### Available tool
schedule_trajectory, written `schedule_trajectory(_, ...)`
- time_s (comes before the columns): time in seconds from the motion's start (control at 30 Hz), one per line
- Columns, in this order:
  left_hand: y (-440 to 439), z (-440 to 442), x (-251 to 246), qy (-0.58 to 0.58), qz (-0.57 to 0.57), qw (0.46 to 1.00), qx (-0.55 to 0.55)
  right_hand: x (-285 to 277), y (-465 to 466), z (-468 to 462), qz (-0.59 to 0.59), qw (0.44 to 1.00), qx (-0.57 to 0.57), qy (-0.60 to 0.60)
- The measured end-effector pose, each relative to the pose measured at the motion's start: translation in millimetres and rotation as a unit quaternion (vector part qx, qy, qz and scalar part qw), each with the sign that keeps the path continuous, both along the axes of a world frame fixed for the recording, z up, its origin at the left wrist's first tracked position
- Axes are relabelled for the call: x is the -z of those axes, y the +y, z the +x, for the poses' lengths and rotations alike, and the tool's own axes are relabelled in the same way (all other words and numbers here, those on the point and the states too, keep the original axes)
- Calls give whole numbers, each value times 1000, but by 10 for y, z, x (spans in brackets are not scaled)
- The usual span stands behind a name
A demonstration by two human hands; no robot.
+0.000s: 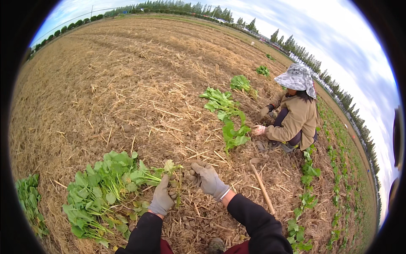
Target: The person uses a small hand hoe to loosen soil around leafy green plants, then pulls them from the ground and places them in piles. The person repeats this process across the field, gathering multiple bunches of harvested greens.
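My left hand (162, 197), in a grey work glove, grips a leafy green seedling (149, 174) by its stems. The leaves point left and the stem end points toward my right hand (207, 181). That hand, gloved in grey too, is just right of the stem end with its fingers curled; whether something thin is pinched in them is unclear. Left of my hands, a large pile of leafy seedlings (98, 187) lies on the straw-covered soil, some leaves yellowed. A short hoe (262, 187) with a wooden handle rests on the ground to the right.
A co-worker (295, 114) in a wide-brimmed hat squats ahead to the right, gloved hands near the soil. Beside them lie seedling bundles (222, 101). Rows of young plants (306, 177) run along the right. Another bundle (28, 203) lies at the far left. My shoe (217, 245) shows below.
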State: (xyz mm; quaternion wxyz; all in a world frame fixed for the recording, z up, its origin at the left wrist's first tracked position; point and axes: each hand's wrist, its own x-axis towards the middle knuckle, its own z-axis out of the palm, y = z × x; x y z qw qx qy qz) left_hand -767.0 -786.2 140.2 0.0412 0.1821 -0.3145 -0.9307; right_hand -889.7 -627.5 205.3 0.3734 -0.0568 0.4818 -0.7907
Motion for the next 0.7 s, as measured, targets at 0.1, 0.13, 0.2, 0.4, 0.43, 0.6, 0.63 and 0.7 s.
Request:
schedule_trajectory(0.1,68,-100,-72,13,120,993,-9,-96,99,-155,-57,994,91,-30)
schedule_trajectory(0.13,83,-88,-83,9,163,986,-23,-113,147,-216,-66,988,136,-37)
schedule_trajectory(0.2,99,-88,-99,27,168,984,-44,-113,287,-288,-117,978,176,-3)
schedule_trajectory(0.4,81,-12,-153,103,155,982,-44,-73,495,-349,-107,978,176,-22)
schedule_trajectory(0.43,76,6,-172,117,143,982,-41,-92,480,-342,-113,976,186,-22)
schedule_trajectory(0.6,2,101,-261,103,133,985,-21,-252,329,-291,-146,975,165,6)
schedule_trajectory(0.63,-14,112,-266,93,110,990,-6,-266,293,-267,-118,984,133,-7)
schedule_trajectory(0.7,-41,117,-255,107,64,992,26,-268,227,-199,-93,993,77,-12)
